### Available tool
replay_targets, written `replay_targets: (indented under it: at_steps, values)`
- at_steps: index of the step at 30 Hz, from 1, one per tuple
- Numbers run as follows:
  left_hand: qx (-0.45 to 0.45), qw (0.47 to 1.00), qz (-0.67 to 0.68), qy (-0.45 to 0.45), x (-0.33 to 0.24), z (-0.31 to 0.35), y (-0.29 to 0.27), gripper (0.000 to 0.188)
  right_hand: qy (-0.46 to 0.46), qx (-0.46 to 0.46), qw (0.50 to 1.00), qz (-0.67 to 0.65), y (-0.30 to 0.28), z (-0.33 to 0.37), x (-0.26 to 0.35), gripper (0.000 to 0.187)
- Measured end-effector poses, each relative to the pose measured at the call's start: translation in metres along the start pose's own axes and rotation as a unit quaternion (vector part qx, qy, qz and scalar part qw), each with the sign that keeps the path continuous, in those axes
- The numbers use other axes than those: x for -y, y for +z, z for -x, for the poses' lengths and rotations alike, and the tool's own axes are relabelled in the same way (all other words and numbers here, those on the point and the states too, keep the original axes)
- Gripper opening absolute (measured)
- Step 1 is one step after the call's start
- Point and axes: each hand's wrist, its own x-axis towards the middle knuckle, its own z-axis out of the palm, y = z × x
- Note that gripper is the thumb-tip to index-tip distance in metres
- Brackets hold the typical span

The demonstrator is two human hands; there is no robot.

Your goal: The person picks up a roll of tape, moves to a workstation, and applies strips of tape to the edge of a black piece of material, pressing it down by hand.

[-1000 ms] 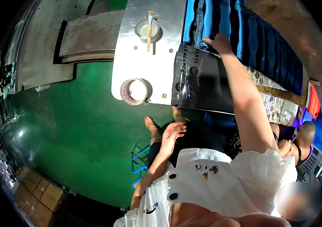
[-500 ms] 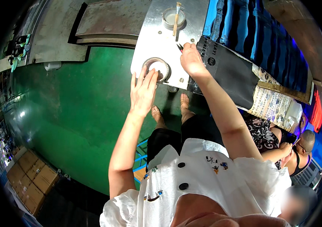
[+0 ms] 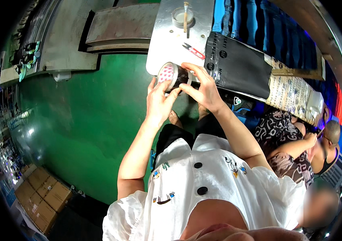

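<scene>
A roll of tape, dark on its outside with a pink-and-white patterned core, is tilted up at the near edge of the metal table. My left hand is closed on its lower left side. The thumb and fingers of my right hand grip the roll's dark outer face from the right. Beyond the hands lies a pair of red-handled thread snips, flat on the table and touched by neither hand.
Toward the table's far end, a thin brush rests across a round pale container. Black plastic sheeting lies at the right, with blue strip-shaped pieces behind it. Other people sit at the right. Cardboard boxes are stacked at lower left.
My right hand has let go of the snips, now lying on the table, and moved to the tape roll. The roll has been lifted and tilted from lying flat, with both hands on it.
</scene>
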Motion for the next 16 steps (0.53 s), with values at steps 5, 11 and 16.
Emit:
replay_targets:
  at_steps: [5, 11, 16]
  values:
    - [0.109, 0.981, 0.140, -0.078, -0.025, 0.020, -0.009, 0.028, -0.063, -0.086, 0.994, 0.026, -0.006, 0.020, 0.021, 0.011]
    - [0.274, 0.958, 0.088, -0.022, -0.045, 0.058, -0.025, 0.038, 0.093, -0.018, 0.988, 0.120, -0.025, 0.069, 0.044, 0.012]
    - [0.297, 0.953, 0.035, -0.041, -0.045, 0.077, -0.028, 0.040, 0.071, -0.018, 0.989, 0.131, -0.031, 0.094, 0.061, 0.012]
